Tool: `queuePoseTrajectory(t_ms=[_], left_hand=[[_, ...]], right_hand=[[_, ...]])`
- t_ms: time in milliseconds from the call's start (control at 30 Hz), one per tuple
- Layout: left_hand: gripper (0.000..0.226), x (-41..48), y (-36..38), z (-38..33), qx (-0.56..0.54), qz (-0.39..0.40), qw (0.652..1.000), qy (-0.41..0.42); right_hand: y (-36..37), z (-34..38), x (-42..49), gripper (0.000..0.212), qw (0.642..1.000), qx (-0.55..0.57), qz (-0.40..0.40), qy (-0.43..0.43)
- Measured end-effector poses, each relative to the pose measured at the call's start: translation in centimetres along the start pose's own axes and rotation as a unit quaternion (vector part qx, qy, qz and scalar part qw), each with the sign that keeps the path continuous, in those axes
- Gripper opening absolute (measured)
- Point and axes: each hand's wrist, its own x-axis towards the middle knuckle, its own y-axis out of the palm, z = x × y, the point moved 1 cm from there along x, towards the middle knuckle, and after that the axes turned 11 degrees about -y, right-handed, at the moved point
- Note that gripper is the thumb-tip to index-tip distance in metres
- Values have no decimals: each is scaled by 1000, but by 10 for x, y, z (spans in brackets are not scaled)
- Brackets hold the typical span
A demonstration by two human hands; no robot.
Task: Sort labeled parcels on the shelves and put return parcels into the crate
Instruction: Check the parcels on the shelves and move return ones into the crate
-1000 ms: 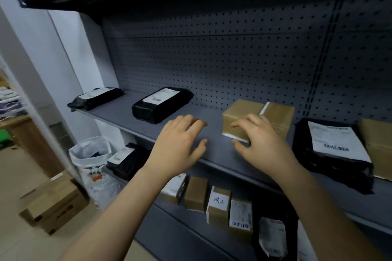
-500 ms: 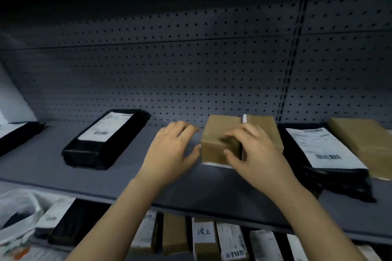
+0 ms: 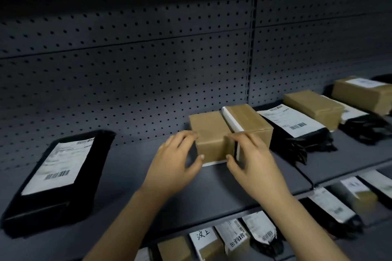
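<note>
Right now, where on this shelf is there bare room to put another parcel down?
The widest bare patch of shelf lies between the black bag on the left and the cardboard box. Right of that box it is crowded: crumpled bag and brown boxes sit packed together.

A parcel storeroom. Grey metal shelves [image 3: 212, 188] with pegboard backs [image 3: 127, 82] carry barcode-labelled mailer bags [image 3: 57, 167] and taped cardboard boxes [image 3: 314, 106].

Bare left hand [image 3: 176, 163], bare right hand [image 3: 256, 165], forearms [image 3: 127, 218] uncovered to the frame's edge, short fingernails [image 3: 201, 156]
</note>
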Motion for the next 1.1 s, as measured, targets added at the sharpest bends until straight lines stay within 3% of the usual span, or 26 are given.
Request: queuePoseTrajectory(t_ms=[233, 333, 633, 800, 967, 1100], left_hand=[[69, -3, 16, 4, -113, 56, 991, -50], [71, -4, 18, 1, -151, 62, 984, -71], [59, -23, 10, 14, -139, 22, 976, -165], [55, -30, 2, 30, -99, -9, 977, -188], [72, -32, -11, 25, -109, -65, 980, -150], [75, -29, -15, 25, -98, -58, 986, -120]], right_hand=[[14, -1, 9, 72, 991, 34, 45, 118], [21, -4, 14, 74, 983, 82, 58, 152], [28, -10, 21, 53, 988, 153, 4, 25], [38, -6, 33, 55, 986, 161, 51, 3], [49, 2, 40, 55, 982, 173, 68, -29], [55, 10, 44, 48, 978, 189, 79, -48]])
